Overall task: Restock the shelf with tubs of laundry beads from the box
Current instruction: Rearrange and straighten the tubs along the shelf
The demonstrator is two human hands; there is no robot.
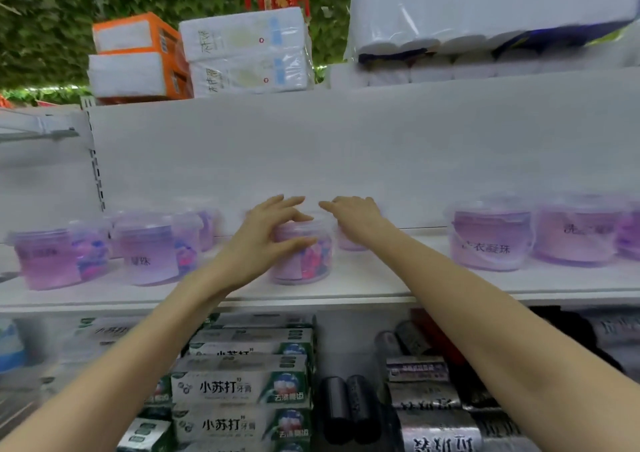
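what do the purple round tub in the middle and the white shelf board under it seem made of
The purple round tub in the left hand: seemingly clear plastic, slightly glossy; coloured beads and a label show through its wall. The white flat shelf board: smooth, matte white, probably painted metal or laminate; blur leaves it open.

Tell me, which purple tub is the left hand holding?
The middle tub, straight ahead; the left hand grips its side. All other tubs stand clear of that hand.
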